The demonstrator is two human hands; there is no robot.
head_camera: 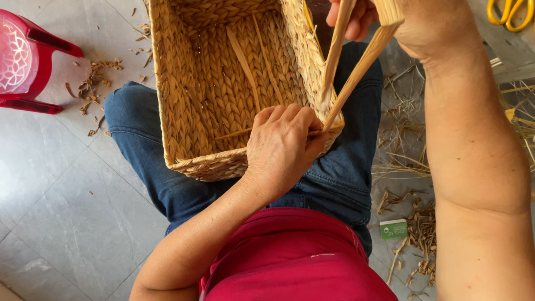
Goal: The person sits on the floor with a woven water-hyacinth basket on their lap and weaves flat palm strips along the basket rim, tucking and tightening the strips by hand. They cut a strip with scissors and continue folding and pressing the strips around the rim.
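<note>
A rectangular woven straw basket [184,111] rests on my lap, its open side up. My left hand [281,147] grips the basket's near right corner rim, fingers curled over the edge. My right hand [412,25], at the top of the view, is closed on two long flat straw strands [348,67] that run down to that same corner. The strands are pulled taut and upward. A few loose strands lie inside the basket.
A red plastic stool [25,61] stands at the left on the grey tiled floor [67,212]. Straw scraps [95,83] litter the floor left and right. A small green and white box [393,228] lies by my right leg. Yellow scissor handles [510,14] show top right.
</note>
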